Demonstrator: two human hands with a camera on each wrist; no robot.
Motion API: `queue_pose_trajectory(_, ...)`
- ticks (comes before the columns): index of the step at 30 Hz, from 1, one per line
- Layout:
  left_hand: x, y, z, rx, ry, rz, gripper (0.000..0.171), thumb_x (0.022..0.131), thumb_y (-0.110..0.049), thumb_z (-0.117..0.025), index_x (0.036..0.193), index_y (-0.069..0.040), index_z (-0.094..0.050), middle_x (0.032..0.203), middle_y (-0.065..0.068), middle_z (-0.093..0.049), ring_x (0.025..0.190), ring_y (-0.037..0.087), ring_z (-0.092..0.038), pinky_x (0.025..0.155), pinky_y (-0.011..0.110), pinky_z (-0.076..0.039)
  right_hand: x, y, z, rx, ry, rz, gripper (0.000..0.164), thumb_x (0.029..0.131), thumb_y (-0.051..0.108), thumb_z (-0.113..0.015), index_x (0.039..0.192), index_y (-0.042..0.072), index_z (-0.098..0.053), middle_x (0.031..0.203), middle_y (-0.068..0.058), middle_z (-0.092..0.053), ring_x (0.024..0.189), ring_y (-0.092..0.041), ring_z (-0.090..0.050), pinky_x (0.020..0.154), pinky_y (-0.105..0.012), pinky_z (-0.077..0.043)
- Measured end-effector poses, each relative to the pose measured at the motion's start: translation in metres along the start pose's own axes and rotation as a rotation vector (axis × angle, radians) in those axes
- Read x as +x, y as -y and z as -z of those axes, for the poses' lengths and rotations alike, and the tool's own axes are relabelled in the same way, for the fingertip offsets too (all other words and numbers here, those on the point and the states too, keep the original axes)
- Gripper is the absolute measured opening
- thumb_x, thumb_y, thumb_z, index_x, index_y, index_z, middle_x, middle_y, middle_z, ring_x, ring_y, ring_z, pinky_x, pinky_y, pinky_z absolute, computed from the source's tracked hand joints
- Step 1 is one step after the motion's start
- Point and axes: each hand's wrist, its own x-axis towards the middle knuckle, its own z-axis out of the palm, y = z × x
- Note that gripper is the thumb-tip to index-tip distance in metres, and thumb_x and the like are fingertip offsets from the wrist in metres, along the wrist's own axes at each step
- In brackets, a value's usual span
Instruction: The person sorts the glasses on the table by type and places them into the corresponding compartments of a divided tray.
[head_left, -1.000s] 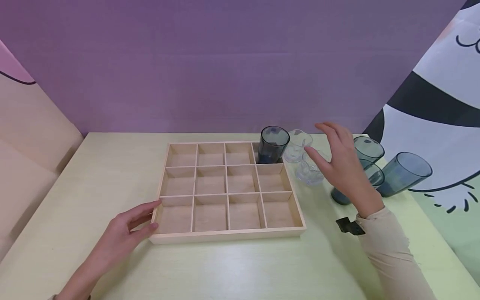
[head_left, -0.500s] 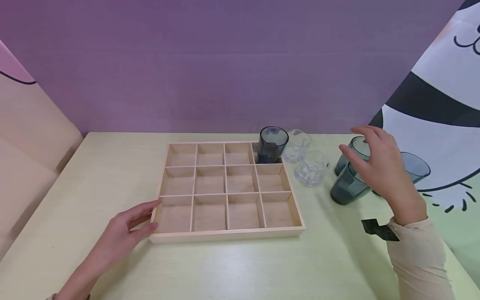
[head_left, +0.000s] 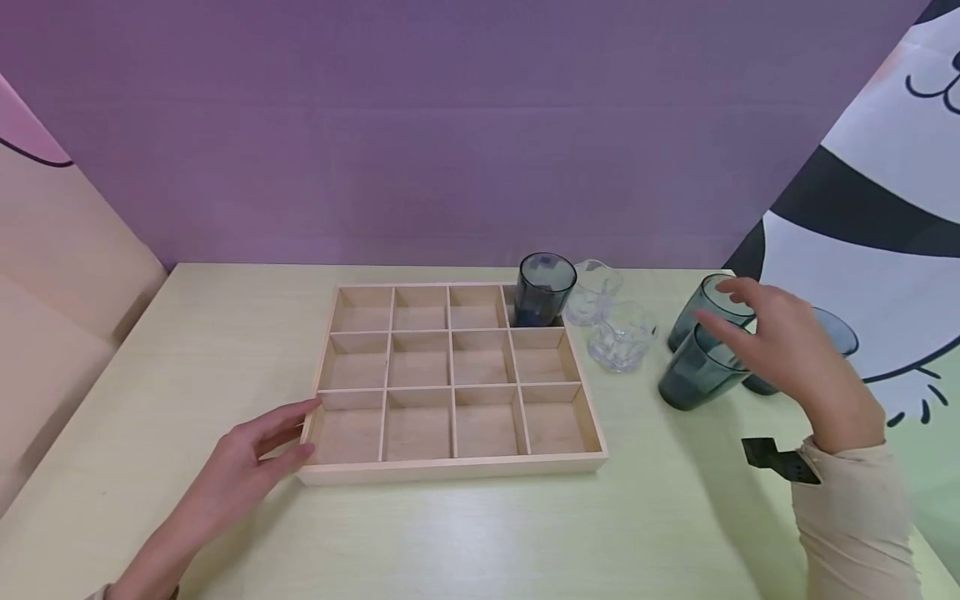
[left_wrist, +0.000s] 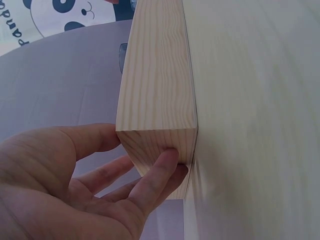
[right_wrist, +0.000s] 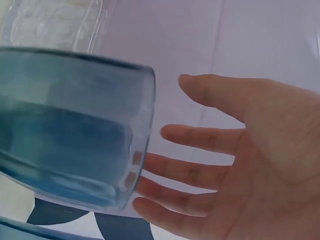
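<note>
My left hand rests at the front left corner of a wooden compartment box. In the left wrist view, its thumb touches the top edge and other fingers lie against the side wall. My right hand is at the right, by a blue-grey drinking glass, thumb apart from the fingers. In the right wrist view the spread fingers reach beside a tinted glass, not wrapped round it. A second tinted glass stands behind, and a third is partly hidden by the hand.
Another tinted glass stands in the box's back right compartment. Two clear wavy-rimmed glasses stand right of the box. A purple backdrop rises behind the pale table; a panda-print panel borders the right side.
My right hand has moved right from above the clear glasses and come down beside the tinted glasses. My left hand has stayed on the box.
</note>
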Motion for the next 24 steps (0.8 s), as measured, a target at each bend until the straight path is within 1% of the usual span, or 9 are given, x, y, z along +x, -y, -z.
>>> queue_pose_trajectory(6,0.0004,0.0001,-0.0001,0.004,-0.004,-0.006,0.051,0.097,-0.022,-0.068,0.144,-0.013,-0.053,0.149,0.011,-0.049,0.128,0.036,-0.054,0.087,0.020,-0.052,-0.0012,-0.0064,0.0008,-0.044,0.044,-0.007,0.058,0.100,0.038,-0.059,0.133,-0.009,-0.051,0.121,-0.035,-0.059,0.107,-0.049,-0.056,0.086,-0.064,-0.043)
queue_pose_trajectory(11,-0.0010,0.0011,-0.0002,0.012,-0.007,-0.011,0.050,0.097,-0.022,-0.068,0.144,-0.011,-0.053,0.149,0.011,-0.049,0.128,0.036,-0.054,0.087,0.019,-0.051,-0.0001,-0.0088,-0.0016,-0.101,0.154,-0.027,0.064,0.102,0.044,-0.053,0.134,-0.011,-0.052,0.119,-0.035,-0.061,0.103,-0.048,-0.061,0.086,-0.064,-0.045)
queue_pose_trajectory(14,-0.0019,0.0017,-0.0002,0.017,-0.008,-0.012,0.050,0.097,-0.022,-0.068,0.144,-0.011,-0.053,0.148,0.011,-0.049,0.127,0.036,-0.055,0.087,0.019,-0.051,0.0004,-0.0076,-0.0027,-0.109,0.219,-0.045,0.070,0.102,0.048,-0.051,0.136,-0.013,-0.049,0.119,-0.036,-0.060,0.100,-0.045,-0.062,0.085,-0.064,-0.045)
queue_pose_trajectory(16,-0.0017,0.0017,-0.0003,0.013,-0.008,-0.013,0.050,0.097,-0.022,-0.068,0.144,-0.011,-0.053,0.148,0.010,-0.049,0.127,0.036,-0.054,0.087,0.019,-0.051,0.0005,-0.0064,-0.0024,-0.115,0.256,-0.070,0.078,0.099,0.052,-0.053,0.138,-0.015,-0.046,0.104,-0.032,-0.064,0.090,-0.040,-0.063,0.084,-0.063,-0.046)
queue_pose_trajectory(18,-0.0013,0.0014,-0.0005,0.006,-0.006,-0.008,0.051,0.097,-0.022,-0.068,0.144,-0.012,-0.053,0.149,0.010,-0.049,0.128,0.036,-0.054,0.086,0.019,-0.051,0.0005,-0.0050,-0.0018,-0.127,0.296,-0.104,0.088,0.096,0.058,-0.057,0.140,-0.016,-0.041,0.086,-0.023,-0.063,0.080,-0.034,-0.060,0.082,-0.061,-0.046)
queue_pose_trajectory(20,-0.0007,0.0012,-0.0005,0.002,-0.004,-0.004,0.051,0.097,-0.023,-0.067,0.145,-0.012,-0.053,0.149,0.010,-0.048,0.128,0.036,-0.054,0.087,0.019,-0.051,0.0007,-0.0041,-0.0015,-0.139,0.324,-0.124,0.097,0.091,0.061,-0.062,0.141,-0.018,-0.037,0.077,-0.016,-0.059,0.082,-0.037,-0.059,0.083,-0.062,-0.045)
queue_pose_trajectory(21,-0.0005,0.0010,-0.0004,0.003,-0.004,-0.003,0.051,0.097,-0.023,-0.067,0.145,-0.012,-0.053,0.149,0.010,-0.048,0.128,0.036,-0.054,0.087,0.020,-0.052,0.0009,-0.0037,-0.0016,-0.143,0.336,-0.134,0.100,0.089,0.062,-0.064,0.142,-0.018,-0.035,0.078,-0.018,-0.059,0.086,-0.040,-0.059,0.085,-0.063,-0.044)
queue_pose_trajectory(22,-0.0002,0.0008,-0.0003,0.004,-0.004,-0.002,0.051,0.097,-0.022,-0.067,0.145,-0.012,-0.053,0.149,0.010,-0.048,0.128,0.036,-0.054,0.087,0.021,-0.052,0.0011,-0.0034,-0.0017,-0.144,0.342,-0.135,0.102,0.087,0.061,-0.066,0.142,-0.019,-0.034,0.085,-0.024,-0.061,0.093,-0.046,-0.058,0.087,-0.064,-0.043)
queue_pose_trajectory(24,0.0006,0.0004,0.0001,0.010,-0.005,-0.007,0.050,0.097,-0.021,-0.067,0.144,-0.012,-0.053,0.149,0.011,-0.048,0.128,0.037,-0.054,0.087,0.024,-0.053,0.0021,-0.0034,-0.0025,-0.134,0.345,-0.134,0.103,0.086,0.059,-0.070,0.142,-0.020,-0.032,0.107,-0.036,-0.059,0.109,-0.056,-0.050,0.091,-0.067,-0.041)
